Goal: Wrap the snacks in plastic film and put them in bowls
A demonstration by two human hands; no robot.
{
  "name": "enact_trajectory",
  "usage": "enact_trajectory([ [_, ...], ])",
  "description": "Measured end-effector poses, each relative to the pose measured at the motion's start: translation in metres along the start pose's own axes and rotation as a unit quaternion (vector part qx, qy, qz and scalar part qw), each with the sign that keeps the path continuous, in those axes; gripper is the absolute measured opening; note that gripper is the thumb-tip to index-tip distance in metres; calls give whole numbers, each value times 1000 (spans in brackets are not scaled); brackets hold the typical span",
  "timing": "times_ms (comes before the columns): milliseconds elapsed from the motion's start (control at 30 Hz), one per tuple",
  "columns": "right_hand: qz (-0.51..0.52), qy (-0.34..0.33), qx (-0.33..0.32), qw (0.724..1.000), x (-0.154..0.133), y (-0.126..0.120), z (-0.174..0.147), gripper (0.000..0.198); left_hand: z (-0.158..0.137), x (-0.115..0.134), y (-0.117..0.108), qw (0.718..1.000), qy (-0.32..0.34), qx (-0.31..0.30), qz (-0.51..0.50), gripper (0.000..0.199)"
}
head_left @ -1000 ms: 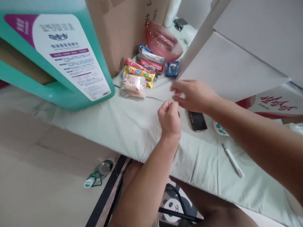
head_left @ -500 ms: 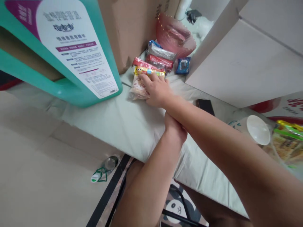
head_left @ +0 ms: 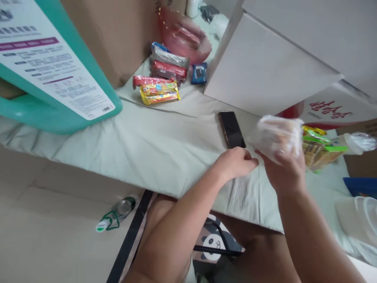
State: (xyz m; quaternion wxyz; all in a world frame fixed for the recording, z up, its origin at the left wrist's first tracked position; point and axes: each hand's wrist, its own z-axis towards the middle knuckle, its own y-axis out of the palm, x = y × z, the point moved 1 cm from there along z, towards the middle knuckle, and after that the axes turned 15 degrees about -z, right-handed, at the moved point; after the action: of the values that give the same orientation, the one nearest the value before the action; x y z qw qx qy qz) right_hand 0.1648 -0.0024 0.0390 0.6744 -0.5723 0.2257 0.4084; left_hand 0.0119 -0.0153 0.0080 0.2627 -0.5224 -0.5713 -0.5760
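In my right hand (head_left: 284,169) is a clear, whitish snack packet (head_left: 279,135), held over the right part of the cloth and blurred by motion. My left hand (head_left: 237,163) rests by the near end of a dark phone (head_left: 231,129), its fingers curled in and nothing seen in them. Yellow snack packets (head_left: 160,92) lie on the cloth, against a red packet (head_left: 147,81). Behind them are red wrapped bars (head_left: 169,70), a silver packet (head_left: 171,58) and a small blue packet (head_left: 199,73). Green-edged snack packets (head_left: 319,151) sit just past my right hand.
A large teal jug (head_left: 100,94) stands at the left before a cardboard box (head_left: 108,43). A pink ribbed bowl (head_left: 173,35) is at the back. White boxes (head_left: 265,67) flank the right. Plastic tubs (head_left: 353,220) are lower right; a bottle (head_left: 120,210) lies on the floor.
My right hand has lifted the clear snack packet from the pile and carried it right. My left hand has moved right, out from under the right forearm. The view has shifted right.
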Motion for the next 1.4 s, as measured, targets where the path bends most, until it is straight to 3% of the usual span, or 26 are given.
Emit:
enact_trajectory([
  [67,102,92,28,990,25,-21,-35,54,1,-2,3,998,-24,-17,54,35],
  [133,140,145,44,978,44,-26,-60,51,4,-9,9,999,-38,-17,31,26],
  [233,177,183,34,966,59,-13,-75,58,11,-21,22,994,-56,-78,-54,45],
  [333,165,190,28,967,70,-4,-76,57,18,-26,35,981,-46,-137,-131,45],
  [467,-6,133,130,983,89,-25,-82,46,29,-28,43,986,-45,-93,-134,51],
  [567,-224,108,176,952,102,-51,-90,28,36,-33,46,991,-23,-46,-122,57],
  [633,-345,130,154,917,111,-64,-93,25,42,-38,47,993,5,-12,-119,60],
  [700,-421,164,116,885,121,-74,-94,34,47,-43,48,993,24,19,-113,62],
  [767,-439,192,78,874,131,-82,-94,35,51,-47,48,994,22,44,-98,62],
  [933,-332,200,73,919,131,-90,-93,19,56,-54,49,996,13,71,-55,67],
  [1033,-147,202,37,968,111,-82,-94,20,55,-54,50,997,49,55,-32,76],
  [1133,-7,165,-28,986,89,-68,-92,26,53,-53,53,998,44,27,-18,74],
  [1267,-25,154,-49,987,77,-57,-83,31,52,-55,58,998,44,43,-30,52],
  [1400,-90,167,-79,979,76,-55,-82,34,55,-54,56,988,111,85,-72,46],
])
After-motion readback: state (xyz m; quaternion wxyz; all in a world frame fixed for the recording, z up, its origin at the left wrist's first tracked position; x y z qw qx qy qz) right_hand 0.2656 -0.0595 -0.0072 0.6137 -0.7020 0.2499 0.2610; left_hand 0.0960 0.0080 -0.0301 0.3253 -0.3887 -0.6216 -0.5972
